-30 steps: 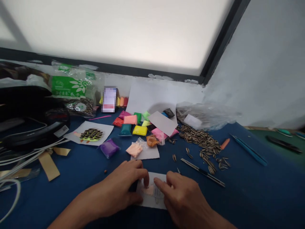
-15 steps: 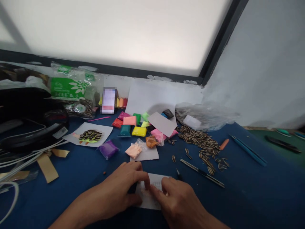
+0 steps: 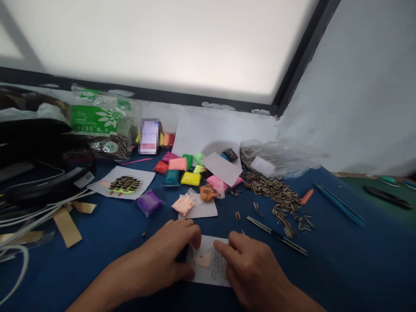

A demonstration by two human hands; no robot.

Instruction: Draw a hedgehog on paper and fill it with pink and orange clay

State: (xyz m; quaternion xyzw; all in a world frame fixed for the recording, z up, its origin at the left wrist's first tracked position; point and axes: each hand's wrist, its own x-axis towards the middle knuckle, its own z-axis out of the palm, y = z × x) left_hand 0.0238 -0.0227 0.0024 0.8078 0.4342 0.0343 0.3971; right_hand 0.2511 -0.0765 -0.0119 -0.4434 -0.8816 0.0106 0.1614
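Observation:
A small white paper (image 3: 217,277) with a printed outline lies on the blue table before me. A flat patch of pale peach clay (image 3: 204,261) covers the left part of the drawing; the rest shows line pattern. Curled over the paper's left edge, my left hand (image 3: 172,253) holds it with thumb and bent fingers. My right hand (image 3: 251,264) is at the paper's right side, one digit pointing left over the drawing and the other fingers folded. I see nothing in it. Beyond the paper sits an opened packet of peach clay (image 3: 183,205).
Several coloured clay packets (image 3: 190,178) lie behind. At left is a card with a seed-covered figure (image 3: 125,185). Right of my hands are a utility knife (image 3: 276,236), a sunflower seed pile (image 3: 273,190) and blue tweezers (image 3: 341,206). A phone (image 3: 149,136) stands by a seed bag (image 3: 100,121).
My right hand has drawn back to the right from the middle of the paper, uncovering the peach clay and printed pattern. My left hand has barely moved.

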